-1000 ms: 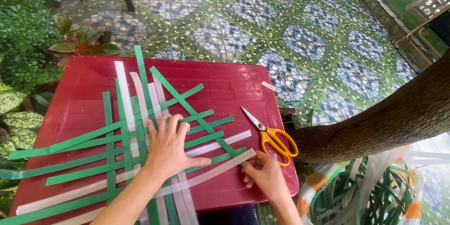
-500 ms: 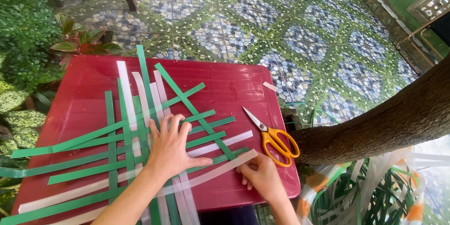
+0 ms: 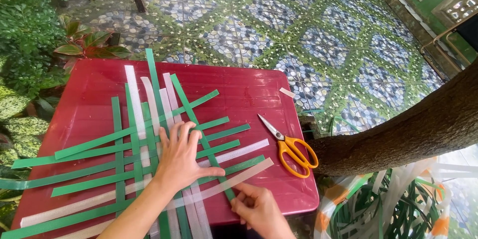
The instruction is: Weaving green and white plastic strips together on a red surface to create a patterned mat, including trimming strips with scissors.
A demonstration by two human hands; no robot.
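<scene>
Green and white flat plastic strips (image 3: 149, 139) lie crossed in a loose weave on a dark red table (image 3: 239, 90). My left hand (image 3: 181, 157) presses flat on the middle of the weave with fingers spread. My right hand (image 3: 256, 206) is at the table's near edge and pinches the lower end of a diagonal green strip (image 3: 196, 124) where it crosses a white strip (image 3: 239, 174). Orange-handled scissors (image 3: 289, 147) lie shut on the table, right of the weave.
A thick tree trunk (image 3: 408, 129) leans across the right side, close to the table's corner. Loose strips in a bag (image 3: 393, 204) sit below it. Leafy plants (image 3: 25, 70) crowd the left. A small white scrap (image 3: 287, 93) lies near the table's far right edge.
My right hand has slid a little toward the near edge along the diagonal green strip. My left hand stays pressed on the weave. The view has shifted slightly.
</scene>
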